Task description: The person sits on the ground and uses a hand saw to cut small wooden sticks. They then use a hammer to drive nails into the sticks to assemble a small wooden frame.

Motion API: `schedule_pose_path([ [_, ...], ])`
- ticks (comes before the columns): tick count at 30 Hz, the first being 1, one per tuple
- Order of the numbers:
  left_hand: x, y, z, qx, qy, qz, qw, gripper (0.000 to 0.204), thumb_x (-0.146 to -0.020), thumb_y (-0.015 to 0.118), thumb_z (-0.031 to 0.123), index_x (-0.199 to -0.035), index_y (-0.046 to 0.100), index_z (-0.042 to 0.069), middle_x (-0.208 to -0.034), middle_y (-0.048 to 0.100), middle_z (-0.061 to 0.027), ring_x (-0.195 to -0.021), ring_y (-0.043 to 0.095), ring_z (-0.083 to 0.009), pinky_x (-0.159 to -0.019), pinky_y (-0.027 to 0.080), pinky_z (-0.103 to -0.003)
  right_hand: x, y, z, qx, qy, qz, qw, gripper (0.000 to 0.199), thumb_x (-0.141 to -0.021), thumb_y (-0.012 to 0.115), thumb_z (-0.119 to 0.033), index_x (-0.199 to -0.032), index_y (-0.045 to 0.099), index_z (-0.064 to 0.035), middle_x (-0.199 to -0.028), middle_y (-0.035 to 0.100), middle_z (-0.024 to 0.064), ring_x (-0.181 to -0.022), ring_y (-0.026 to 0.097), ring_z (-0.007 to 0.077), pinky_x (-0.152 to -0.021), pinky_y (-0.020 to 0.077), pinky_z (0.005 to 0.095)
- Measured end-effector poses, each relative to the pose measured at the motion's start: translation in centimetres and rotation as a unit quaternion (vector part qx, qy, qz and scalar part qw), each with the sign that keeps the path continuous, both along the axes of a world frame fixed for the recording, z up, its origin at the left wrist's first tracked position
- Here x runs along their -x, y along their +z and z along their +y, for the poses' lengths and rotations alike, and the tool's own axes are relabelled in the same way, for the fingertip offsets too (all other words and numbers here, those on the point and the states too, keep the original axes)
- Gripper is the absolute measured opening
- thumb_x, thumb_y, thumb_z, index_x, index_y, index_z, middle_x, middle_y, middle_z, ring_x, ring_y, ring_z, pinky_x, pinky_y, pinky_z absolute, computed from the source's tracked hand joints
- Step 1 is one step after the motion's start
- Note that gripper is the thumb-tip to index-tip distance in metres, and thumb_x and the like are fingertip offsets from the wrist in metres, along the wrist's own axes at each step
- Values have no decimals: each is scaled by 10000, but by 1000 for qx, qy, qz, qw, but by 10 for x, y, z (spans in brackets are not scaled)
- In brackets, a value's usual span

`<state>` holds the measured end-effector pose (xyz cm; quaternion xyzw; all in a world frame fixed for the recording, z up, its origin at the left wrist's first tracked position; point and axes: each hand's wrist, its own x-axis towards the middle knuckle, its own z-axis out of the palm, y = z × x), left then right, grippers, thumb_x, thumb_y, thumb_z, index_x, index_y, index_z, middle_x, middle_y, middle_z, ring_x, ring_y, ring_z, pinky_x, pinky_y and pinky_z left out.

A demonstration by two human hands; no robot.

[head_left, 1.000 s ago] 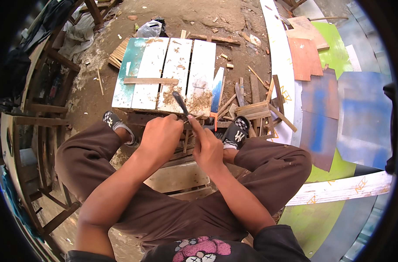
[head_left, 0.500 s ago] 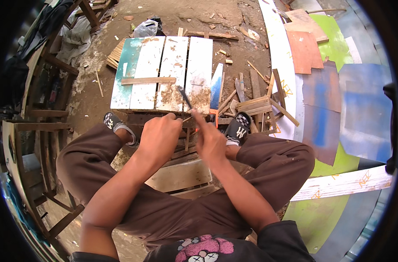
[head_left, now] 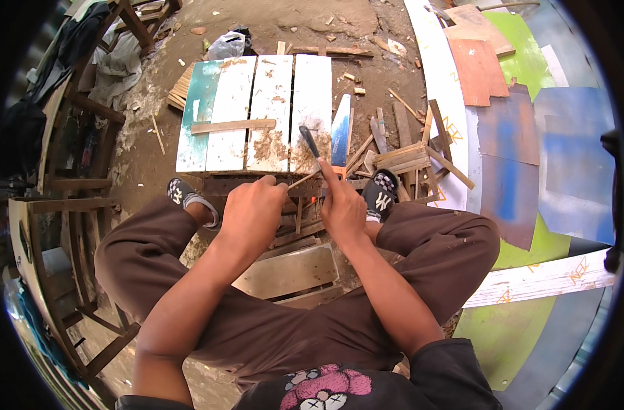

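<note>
At centre frame, the left hand was closed on a thin wooden stick, while the right hand gripped a dark-headed hammer, now raised slightly higher over the white-and-teal painted plank panel than half a second earlier.

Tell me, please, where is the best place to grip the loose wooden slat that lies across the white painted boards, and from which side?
Grip the wooden slat near its middle, coming down from above. It lies flat and crosswise on the painted boards, so both long edges are exposed and nothing rests on it. Fingers can pinch across its narrow width.
</note>
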<state>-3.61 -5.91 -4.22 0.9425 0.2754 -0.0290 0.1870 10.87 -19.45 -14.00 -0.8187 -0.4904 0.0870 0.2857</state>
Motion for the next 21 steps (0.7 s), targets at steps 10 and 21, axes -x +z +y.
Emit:
schedule_pose_path([
  [10, 1, -5, 3, 3, 16, -16, 1000, 87, -835, 689, 8, -903, 741, 24, -910, 711, -180, -847, 737, -378, -739, 594, -479, -7, -14, -6, -41, 37, -13, 998, 808, -873, 644, 25, -1602, 468, -273, -872, 653, 154, -671, 681, 388, -598, 553, 515],
  [21, 3, 41, 30, 73, 123, -84, 986, 160, -957, 722, 154, -1080, 805, 95, -954, 769, -169, -914, 734, -389, -836, 582, -486, -21, 45, 23, -108, -118, 218, 963, 440, -1077, 550, -124, -1510, 535, -46, -1242, 714, 208, -959, 729, 329, -810, 557, 424],
])
